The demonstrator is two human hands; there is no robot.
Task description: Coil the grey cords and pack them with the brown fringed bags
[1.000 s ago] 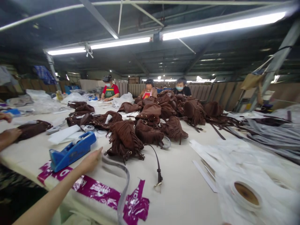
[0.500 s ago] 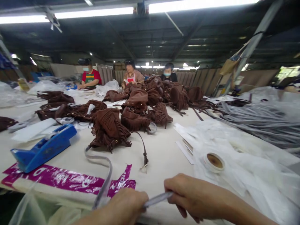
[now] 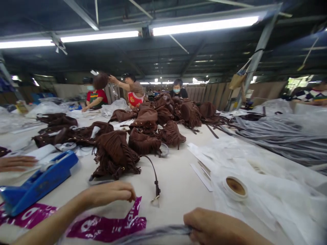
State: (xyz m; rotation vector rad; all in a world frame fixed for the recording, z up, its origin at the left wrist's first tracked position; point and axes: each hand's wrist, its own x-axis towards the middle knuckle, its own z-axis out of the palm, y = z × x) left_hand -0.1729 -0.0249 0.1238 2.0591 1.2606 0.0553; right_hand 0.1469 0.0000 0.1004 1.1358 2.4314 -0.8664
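My right hand [image 3: 209, 224] at the bottom is closed around one end of a grey, plastic-wrapped strap [image 3: 155, 232], which runs left along the lower edge, blurred. My left hand [image 3: 114, 192] is above the purple printed tape, just in front of a brown fringed bag [image 3: 114, 149]. Its fingers are loosely bent, with nothing seen in them; the fingertips are partly hidden. From that bag a thin brown strap with a metal clip [image 3: 156, 183] trails onto the table.
A blue tape dispenser [image 3: 41, 180] stands at left, with another person's hand [image 3: 17, 163] behind it. Purple tape [image 3: 107, 228] lies along the front edge. At right are a tape roll [image 3: 235, 188], clear plastic and grey straps [image 3: 278, 139]. Brown bags [image 3: 145, 119] pile up before several people.
My left hand has come off the wrapped strap and moved up and left. My right hand still grips it. A person's hand has appeared at left; a person at the back now lifts a brown bag.
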